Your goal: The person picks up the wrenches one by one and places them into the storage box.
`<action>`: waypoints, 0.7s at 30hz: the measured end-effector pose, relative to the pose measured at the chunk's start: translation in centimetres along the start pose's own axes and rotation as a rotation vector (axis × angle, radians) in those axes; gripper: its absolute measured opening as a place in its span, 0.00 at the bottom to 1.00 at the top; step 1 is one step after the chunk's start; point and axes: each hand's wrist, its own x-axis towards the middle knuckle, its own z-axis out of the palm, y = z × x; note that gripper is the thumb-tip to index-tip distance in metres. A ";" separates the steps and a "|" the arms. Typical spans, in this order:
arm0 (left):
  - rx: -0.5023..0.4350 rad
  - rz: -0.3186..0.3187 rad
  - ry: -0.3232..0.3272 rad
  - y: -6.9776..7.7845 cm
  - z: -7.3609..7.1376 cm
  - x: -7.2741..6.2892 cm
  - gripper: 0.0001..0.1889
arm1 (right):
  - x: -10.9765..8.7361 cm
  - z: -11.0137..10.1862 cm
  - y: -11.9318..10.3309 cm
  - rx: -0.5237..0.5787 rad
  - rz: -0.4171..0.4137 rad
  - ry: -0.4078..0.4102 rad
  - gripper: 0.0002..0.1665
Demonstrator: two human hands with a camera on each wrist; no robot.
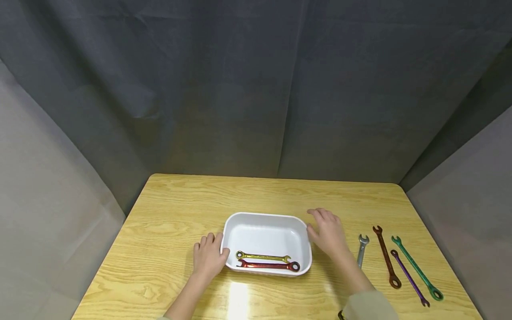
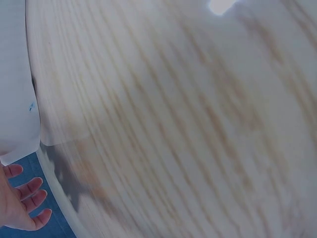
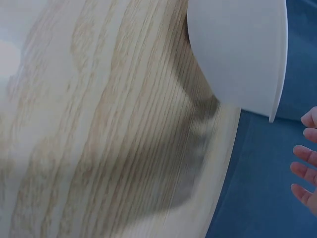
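Note:
A white tray [image 1: 262, 238] sits on the wooden table, holding a yellow combination wrench [image 1: 264, 257] and a red combination wrench [image 1: 268, 265] along its near side. My left hand [image 1: 209, 257] holds the tray's left rim, thumb over the edge and fingers outside. In the left wrist view, the thumb is hidden behind the tray wall [image 2: 17, 74]. Beside the right rim, my right hand [image 1: 329, 233] has its fingers spread and loosely bent, with nothing in it. The right wrist view shows those fingers [image 3: 304, 171] apart from the tray [image 3: 237, 49].
Right of the right forearm lie a silver wrench [image 1: 362, 251], a reddish-brown wrench [image 1: 386, 258], a purple wrench [image 1: 410, 278] and a green wrench [image 1: 418, 269]. A ring end [image 1: 341, 315] shows beside the right sleeve. Grey curtains [image 1: 224, 89] hang behind the table.

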 end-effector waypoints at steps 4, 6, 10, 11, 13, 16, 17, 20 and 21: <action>-0.001 0.000 0.002 0.0 0.0 0.0 0.23 | -0.4 -0.3 0.8 0.017 0.060 -0.013 0.23; -0.003 0.000 0.003 0.0 0.0 0.0 0.23 | -0.6 -0.5 1.2 0.017 0.090 -0.028 0.24; -0.003 0.001 0.003 0.0 0.0 0.0 0.23 | -1.2 -0.7 1.8 0.011 0.138 -0.048 0.24; -0.003 0.002 0.004 0.0 0.0 0.0 0.23 | -1.4 -0.8 2.0 0.008 0.147 -0.048 0.24; -0.001 0.003 0.004 0.0 0.0 0.0 0.23 | -1.8 -0.9 2.2 0.006 0.164 -0.049 0.24; 0.001 0.001 0.005 -0.1 0.0 0.0 0.23 | -2.3 -0.9 2.6 0.006 0.180 -0.039 0.24; 0.002 0.001 0.005 -0.1 0.0 0.0 0.23 | -2.5 -0.9 2.7 0.008 0.187 -0.038 0.24; 0.003 0.000 0.007 -0.1 0.1 0.0 0.23 | -3.2 -0.9 3.2 0.014 0.214 -0.037 0.24; 0.004 0.000 0.008 -0.1 0.1 0.0 0.23 | -3.4 -0.9 3.3 0.014 0.226 -0.039 0.25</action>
